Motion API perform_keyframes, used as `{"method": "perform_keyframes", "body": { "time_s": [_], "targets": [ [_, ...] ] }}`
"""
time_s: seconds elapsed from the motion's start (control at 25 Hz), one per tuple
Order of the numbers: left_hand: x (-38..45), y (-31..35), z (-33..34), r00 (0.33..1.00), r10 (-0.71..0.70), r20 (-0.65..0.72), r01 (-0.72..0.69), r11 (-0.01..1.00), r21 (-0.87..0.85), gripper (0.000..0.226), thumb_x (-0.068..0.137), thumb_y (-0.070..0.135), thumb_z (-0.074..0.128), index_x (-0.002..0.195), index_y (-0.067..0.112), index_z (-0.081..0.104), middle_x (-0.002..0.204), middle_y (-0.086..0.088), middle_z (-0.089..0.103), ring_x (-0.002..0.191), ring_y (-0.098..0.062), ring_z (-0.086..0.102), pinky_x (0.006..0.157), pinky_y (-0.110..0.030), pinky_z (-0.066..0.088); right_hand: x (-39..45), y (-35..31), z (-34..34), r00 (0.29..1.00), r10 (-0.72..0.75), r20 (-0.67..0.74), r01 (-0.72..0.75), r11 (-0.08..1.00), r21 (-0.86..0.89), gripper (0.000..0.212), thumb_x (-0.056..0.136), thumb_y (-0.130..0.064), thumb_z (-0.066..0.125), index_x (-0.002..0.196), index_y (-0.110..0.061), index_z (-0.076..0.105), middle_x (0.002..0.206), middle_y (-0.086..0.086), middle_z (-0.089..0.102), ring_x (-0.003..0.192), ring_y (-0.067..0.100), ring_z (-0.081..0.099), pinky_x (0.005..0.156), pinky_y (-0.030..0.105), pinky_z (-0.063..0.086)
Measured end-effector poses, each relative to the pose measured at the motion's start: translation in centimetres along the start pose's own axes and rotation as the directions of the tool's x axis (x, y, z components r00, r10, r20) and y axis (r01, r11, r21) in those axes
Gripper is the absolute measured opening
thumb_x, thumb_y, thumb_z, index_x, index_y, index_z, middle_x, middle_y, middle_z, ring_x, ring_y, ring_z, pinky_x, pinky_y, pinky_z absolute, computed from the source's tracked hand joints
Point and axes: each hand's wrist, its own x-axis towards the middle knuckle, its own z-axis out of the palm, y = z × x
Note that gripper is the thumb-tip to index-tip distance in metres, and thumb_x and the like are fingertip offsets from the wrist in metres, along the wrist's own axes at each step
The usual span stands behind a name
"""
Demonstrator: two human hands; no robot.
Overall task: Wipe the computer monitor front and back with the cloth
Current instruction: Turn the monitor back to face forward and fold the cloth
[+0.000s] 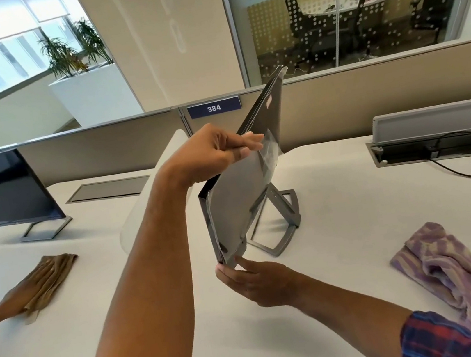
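- Plaid sleeves (435, 338) sit closest to the lens, a bare forearm reaching out of each toward the desk (337, 193).
- Between the two hands stands the monitor (238, 202), turned nearly edge-on so its grey back panel faces right; it is thin, with a dark bezel edge and clear film clinging to the back.
- Its grey metal stand (278, 227) rests on the desk just right of the lower grip.
- Well to the right of both hands lies the cloth (462, 269), purple and cream striped, crumpled on the desk and held by neither hand.
- Up top, the left hand (212, 151) curls over the monitor's upper edge, fingers and thumb pinching it.
- Lower down, the right hand (259, 281) pinches the bottom corner between thumb and fingers.
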Motion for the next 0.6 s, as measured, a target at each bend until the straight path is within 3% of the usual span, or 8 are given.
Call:
{"method": "perform_keyframes", "body": {
  "time_s": [0.32,0.6],
  "targets": [
    [1.7,1.1,1.7,0.996,0.046,0.074,-0.038,0.994,-0.099,0.029,0.097,0.0,0.055,0.121,0.009,0.07,0.133,0.01,0.064,0.135,-0.001,0.046,0.121,-0.043,0.028,-4.9,2.2,-1.0,0.985,0.031,-0.167,-0.015,0.995,0.099,0.038,0.102,-0.015,0.055,0.139,-0.007,0.057,0.146,0.002,0.054,0.142,0.016,0.043,0.111,0.034,0.04],
    [4.2,2.2,4.4,0.987,0.109,0.12,-0.091,0.985,-0.147,0.026,0.097,0.004,0.057,0.117,0.009,0.072,0.135,0.005,0.063,0.144,-0.003,0.033,0.121,-0.04,0.019,-10.8,3.4,-2.8,0.982,0.12,-0.146,-0.101,0.986,0.135,0.044,0.099,-0.011,0.057,0.143,-0.014,0.056,0.15,-0.007,0.052,0.144,0.009,0.04,0.11,0.03,0.042]
  ]
}}
